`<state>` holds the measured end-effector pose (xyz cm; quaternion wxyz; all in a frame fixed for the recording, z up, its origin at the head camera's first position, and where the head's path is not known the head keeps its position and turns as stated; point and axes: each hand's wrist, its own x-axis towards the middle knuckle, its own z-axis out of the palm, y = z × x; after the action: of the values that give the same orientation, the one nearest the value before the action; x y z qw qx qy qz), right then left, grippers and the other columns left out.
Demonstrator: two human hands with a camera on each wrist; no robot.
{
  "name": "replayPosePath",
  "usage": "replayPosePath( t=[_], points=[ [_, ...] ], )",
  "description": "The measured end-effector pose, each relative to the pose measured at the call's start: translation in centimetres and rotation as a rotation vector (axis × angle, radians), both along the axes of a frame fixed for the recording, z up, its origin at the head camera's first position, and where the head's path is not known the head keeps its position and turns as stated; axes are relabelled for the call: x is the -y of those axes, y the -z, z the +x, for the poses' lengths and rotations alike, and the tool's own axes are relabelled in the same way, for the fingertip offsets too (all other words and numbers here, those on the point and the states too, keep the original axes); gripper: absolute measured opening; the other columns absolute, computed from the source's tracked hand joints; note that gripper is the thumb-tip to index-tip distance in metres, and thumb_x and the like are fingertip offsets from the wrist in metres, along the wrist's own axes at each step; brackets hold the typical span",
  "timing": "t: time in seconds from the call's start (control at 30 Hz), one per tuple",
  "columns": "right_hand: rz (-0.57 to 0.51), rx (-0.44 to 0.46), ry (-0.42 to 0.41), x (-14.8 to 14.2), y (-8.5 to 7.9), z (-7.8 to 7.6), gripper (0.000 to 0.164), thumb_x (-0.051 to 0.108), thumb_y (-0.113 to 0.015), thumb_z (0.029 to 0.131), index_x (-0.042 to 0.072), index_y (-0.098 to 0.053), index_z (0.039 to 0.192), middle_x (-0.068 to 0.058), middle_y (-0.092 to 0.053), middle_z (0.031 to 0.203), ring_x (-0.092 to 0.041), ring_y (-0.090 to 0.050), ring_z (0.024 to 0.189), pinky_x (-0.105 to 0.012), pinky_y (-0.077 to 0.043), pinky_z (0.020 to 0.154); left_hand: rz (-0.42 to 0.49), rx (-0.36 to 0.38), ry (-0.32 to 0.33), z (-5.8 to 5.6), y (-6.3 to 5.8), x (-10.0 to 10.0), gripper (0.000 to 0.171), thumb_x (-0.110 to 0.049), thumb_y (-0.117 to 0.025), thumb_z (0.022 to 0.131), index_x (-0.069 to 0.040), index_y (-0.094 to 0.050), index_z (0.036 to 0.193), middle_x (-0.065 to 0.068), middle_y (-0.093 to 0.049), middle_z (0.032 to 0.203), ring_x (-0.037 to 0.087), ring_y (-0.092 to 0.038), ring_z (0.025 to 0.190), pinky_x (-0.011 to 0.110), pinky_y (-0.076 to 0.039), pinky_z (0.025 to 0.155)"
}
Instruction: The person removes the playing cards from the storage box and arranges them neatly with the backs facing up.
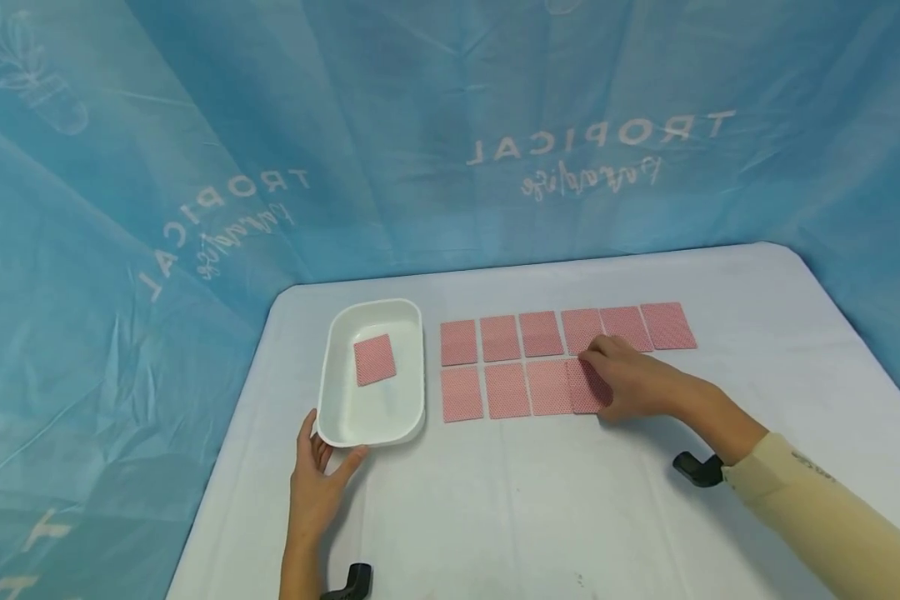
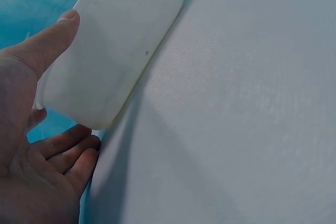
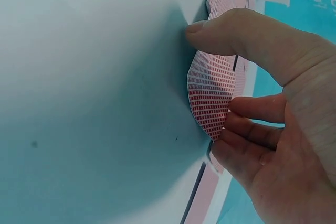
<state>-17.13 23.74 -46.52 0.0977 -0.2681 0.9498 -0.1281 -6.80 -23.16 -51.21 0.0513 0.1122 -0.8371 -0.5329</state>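
A white plastic tub (image 1: 371,429) stands at the left of the table with one red-patterned playing card (image 1: 375,360) lying face down in it. My left hand (image 1: 317,483) holds the tub's near left corner, thumb against the near wall and fingers round the left side. In the left wrist view that thumb (image 2: 63,30) lies on the tub's outer wall (image 2: 121,40). My right hand (image 1: 633,379) grips a face-down playing card (image 3: 212,93) at the right end of the near row. The card bows between thumb and fingers and overlaps its left neighbour (image 1: 549,387) in the head view.
Two rows of face-down cards lie right of the tub, the far row ending at a card (image 1: 669,326) beyond my right hand. White cloth covers the table (image 1: 510,508). A blue printed curtain (image 1: 435,167) hangs behind and at both sides.
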Motion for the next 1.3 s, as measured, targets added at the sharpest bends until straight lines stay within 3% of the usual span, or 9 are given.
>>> replayPosePath(
  t=[0.2,0.5,0.73,0.93,1.3],
  points=[
    [-0.007,0.012,0.025,-0.7,0.2,0.1,0.085,0.028,-0.087,0.064,-0.002,-0.049,0.135,-0.010,-0.044,0.126,-0.024,-0.042,0.112,-0.041,-0.052,0.086,-0.016,-0.013,-0.007,-0.1,-0.3,-0.2,0.102,-0.033,-0.081,0.078,-0.024,-0.014,0.154,0.009,-0.039,0.146,0.022,-0.039,0.134,0.028,-0.033,0.108],
    [-0.021,-0.003,-0.002,-1.2,0.8,0.0,0.086,0.028,-0.088,0.063,0.000,-0.050,0.135,-0.008,-0.045,0.124,-0.023,-0.042,0.112,-0.040,-0.051,0.087,-0.035,0.017,-0.019,0.2,-0.2,-0.3,0.103,-0.041,-0.080,0.077,-0.027,-0.014,0.154,0.010,-0.040,0.145,0.024,-0.039,0.134,0.034,-0.035,0.108],
    [-0.036,0.003,0.005,-1.1,0.6,0.1,0.086,0.025,-0.088,0.064,0.000,-0.048,0.137,-0.010,-0.045,0.129,-0.025,-0.042,0.116,-0.043,-0.050,0.090,-0.004,-0.011,-0.006,0.2,-0.2,-0.2,0.103,-0.038,-0.080,0.078,-0.025,-0.014,0.154,0.011,-0.039,0.146,0.024,-0.038,0.134,0.034,-0.033,0.110],
    [-0.037,0.008,0.020,-1.1,0.6,0.4,0.086,0.026,-0.089,0.063,0.001,-0.049,0.136,-0.011,-0.045,0.130,-0.027,-0.042,0.116,-0.044,-0.052,0.088,-0.042,-0.009,-0.012,0.1,0.1,-0.2,0.101,-0.039,-0.080,0.078,-0.025,-0.015,0.154,0.011,-0.039,0.146,0.025,-0.039,0.134,0.034,-0.034,0.109],
    [-0.129,0.016,0.038,-0.7,0.5,-0.4,0.086,0.044,-0.083,0.071,0.009,-0.047,0.141,-0.008,-0.042,0.139,-0.028,-0.036,0.129,-0.050,-0.041,0.103,-0.052,0.000,-0.028,0.1,0.1,-0.2,0.102,-0.040,-0.080,0.077,-0.026,-0.015,0.154,0.011,-0.038,0.147,0.025,-0.038,0.135,0.036,-0.034,0.109]
  ],
)
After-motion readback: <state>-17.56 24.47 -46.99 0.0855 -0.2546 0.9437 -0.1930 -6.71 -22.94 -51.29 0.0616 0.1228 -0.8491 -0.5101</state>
